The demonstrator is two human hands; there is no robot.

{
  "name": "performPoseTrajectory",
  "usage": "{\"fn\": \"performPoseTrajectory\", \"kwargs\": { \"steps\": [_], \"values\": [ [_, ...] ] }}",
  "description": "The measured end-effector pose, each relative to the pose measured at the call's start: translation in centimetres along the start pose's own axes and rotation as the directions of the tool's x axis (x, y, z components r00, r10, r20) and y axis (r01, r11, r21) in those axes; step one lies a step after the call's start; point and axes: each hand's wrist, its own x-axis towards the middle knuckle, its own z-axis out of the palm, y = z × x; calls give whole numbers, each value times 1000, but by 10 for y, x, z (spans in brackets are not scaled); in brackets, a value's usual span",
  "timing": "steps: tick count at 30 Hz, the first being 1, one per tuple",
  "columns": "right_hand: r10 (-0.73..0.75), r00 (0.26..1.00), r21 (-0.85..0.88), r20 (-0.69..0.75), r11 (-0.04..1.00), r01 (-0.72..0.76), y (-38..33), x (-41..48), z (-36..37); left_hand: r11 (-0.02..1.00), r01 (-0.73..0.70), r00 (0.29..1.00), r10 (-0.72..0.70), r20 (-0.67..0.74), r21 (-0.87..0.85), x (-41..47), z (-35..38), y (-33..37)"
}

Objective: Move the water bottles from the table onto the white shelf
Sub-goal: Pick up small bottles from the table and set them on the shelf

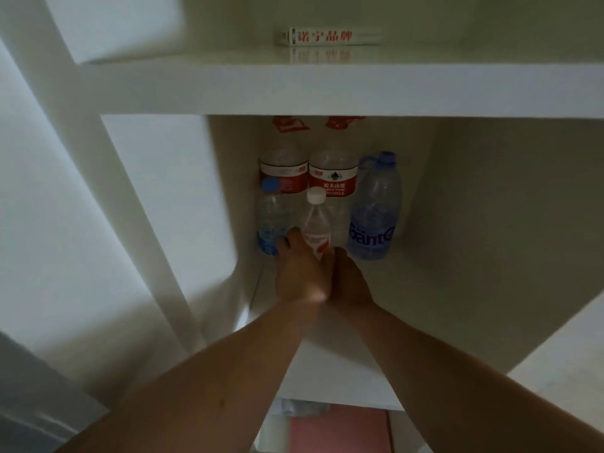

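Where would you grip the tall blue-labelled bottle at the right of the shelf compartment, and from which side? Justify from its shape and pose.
Grip the tall blue-labelled bottle round its straight body just above the label, coming from the front right. It stands upright, the white-capped bottle and a red-labelled bottle crowd its left, and its right side looks open.

Only one camera here, a wide-angle one worn on the head. It looks forward and down into a compartment of the white shelf (327,89), close in, with the left hand (300,276) and right hand (351,284) reaching in from the frame's bottom edge. The white-capped bottle (315,220) sits about dead centre, probably toward the compartment's back left corner; it's dim and blurry.
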Motion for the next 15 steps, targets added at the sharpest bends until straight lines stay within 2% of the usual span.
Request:
{"fn": "performPoseTrajectory", "kwargs": {
  "steps": [3, 6, 8, 12, 14, 15],
  "values": [
    [74, 995, 135, 64, 987, -82, -1, 17, 5, 997, 21, 1000, -22, -4, -77, -6, 3, -3],
    [184, 977, 305, 108, 929, -209, -4, 29, 7, 996, 19, 997, -13, 71, -82, -4, 3, -6],
    [177, 979, 356, 103, 912, -202, -4, 33, 10, 998, 16, 992, -9, 127, -60, 1, 2, -6],
    [84, 991, 238, 105, 965, -107, -18, 20, 2, 999, 31, 976, -26, 214, -24, 10, -4, -8],
    [84, 992, 212, 94, 972, -102, -19, 16, 2, 999, 32, 965, -32, 259, 1, 8, -9, -10],
    [126, 982, 253, 140, 954, -158, -12, 22, 8, 999, 37, 959, -39, 281, 12, 6, -11, -11]
  ]
}}
